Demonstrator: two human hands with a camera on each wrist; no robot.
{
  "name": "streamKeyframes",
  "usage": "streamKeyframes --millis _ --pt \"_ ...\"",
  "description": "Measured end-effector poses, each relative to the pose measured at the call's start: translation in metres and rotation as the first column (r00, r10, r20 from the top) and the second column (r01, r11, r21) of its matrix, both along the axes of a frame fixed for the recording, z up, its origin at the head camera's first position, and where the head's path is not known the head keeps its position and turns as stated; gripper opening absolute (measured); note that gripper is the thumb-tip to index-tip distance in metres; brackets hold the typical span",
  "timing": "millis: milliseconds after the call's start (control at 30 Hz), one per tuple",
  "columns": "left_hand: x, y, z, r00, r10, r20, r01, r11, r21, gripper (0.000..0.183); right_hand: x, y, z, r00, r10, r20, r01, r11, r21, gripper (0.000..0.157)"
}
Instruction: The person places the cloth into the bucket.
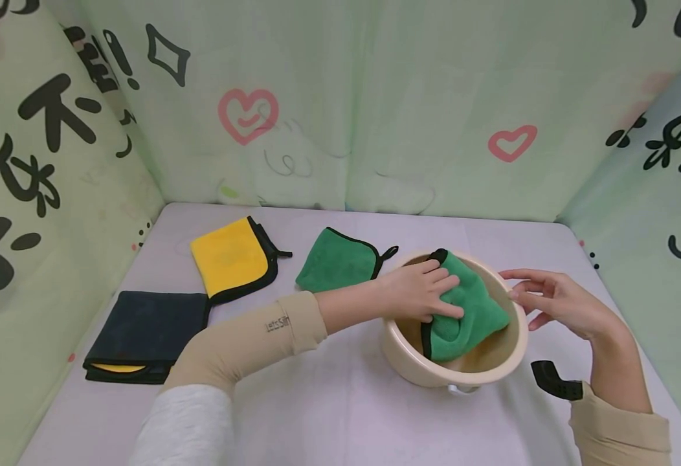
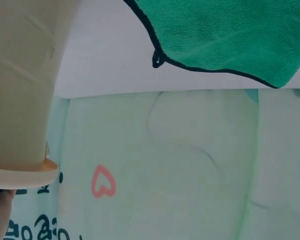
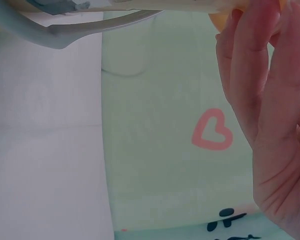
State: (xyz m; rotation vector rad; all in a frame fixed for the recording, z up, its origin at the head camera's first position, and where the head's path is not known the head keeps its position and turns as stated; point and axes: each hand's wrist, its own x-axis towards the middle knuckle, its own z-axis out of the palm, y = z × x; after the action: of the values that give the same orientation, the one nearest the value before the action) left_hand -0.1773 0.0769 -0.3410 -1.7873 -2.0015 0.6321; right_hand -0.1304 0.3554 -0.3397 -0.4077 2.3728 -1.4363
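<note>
A crumpled green cloth [image 1: 474,304] with black edging sits inside a cream bucket [image 1: 401,343]. My left hand [image 1: 422,291] reaches over the bucket's left rim, its fingers spread and resting on this cloth. At the opposite side, my right hand [image 1: 550,301] holds the rim between thumb and fingers. The right wrist view has those fingers [image 3: 250,65] reaching up to the bucket edge, above a grey handle [image 3: 60,40]. In the left wrist view the bucket wall [image 2: 20,100] fills the left side, while my left hand is out of that picture.
Left of the bucket lies another green cloth [image 1: 337,262] with a black loop. Farther left are a folded yellow cloth [image 1: 232,255] and a folded dark cloth [image 1: 148,323]. Pale green curtains [image 1: 317,129] with hearts and lettering enclose the white table [image 1: 317,414].
</note>
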Motion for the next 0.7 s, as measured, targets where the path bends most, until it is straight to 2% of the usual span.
streamKeyframes --millis 267,433,700 --pt "0.002 0.014 -0.012 0.998 0.065 0.011 -0.063 0.989 -0.131 0.040 -0.001 0.000 -0.001 1.000 0.003 0.004 -0.003 1.000 -0.010 0.038" --pt "0.003 0.022 -0.014 0.991 0.133 0.026 -0.123 0.964 -0.236 0.045 -0.001 0.000 -0.001 1.000 0.005 -0.001 -0.005 1.000 -0.009 0.038" --pt "0.003 0.030 -0.014 0.981 0.190 0.036 -0.166 0.924 -0.345 0.047 -0.001 0.000 -0.001 1.000 0.000 -0.007 0.000 1.000 -0.002 0.038"
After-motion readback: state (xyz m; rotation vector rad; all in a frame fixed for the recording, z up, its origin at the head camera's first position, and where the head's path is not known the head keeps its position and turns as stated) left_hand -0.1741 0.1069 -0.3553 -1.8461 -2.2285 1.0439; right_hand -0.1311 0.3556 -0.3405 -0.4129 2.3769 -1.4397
